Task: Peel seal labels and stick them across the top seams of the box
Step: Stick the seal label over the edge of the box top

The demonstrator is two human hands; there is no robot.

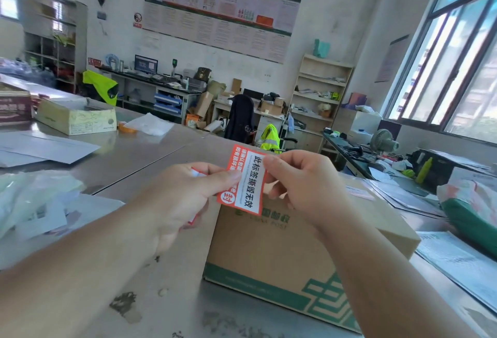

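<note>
A brown cardboard box (pixel 269 251) with green printing stands on the steel table, right of centre. Above its near top edge I hold an orange and white seal label (pixel 246 181) with black characters. My left hand (pixel 185 198) pinches the label's left side between thumb and fingers, and more orange and white paper shows inside that hand. My right hand (pixel 298 181) pinches the label's right edge near the top. The label hangs upright in the air, apart from the box top.
The steel table (pixel 150 154) carries grey sheets (pixel 40 146) and an open flat carton (pixel 75 117) at the far left, plastic bags (pixel 32 198) at the left, and a green bag (pixel 470 216) and papers at the right. Desks and shelves stand behind.
</note>
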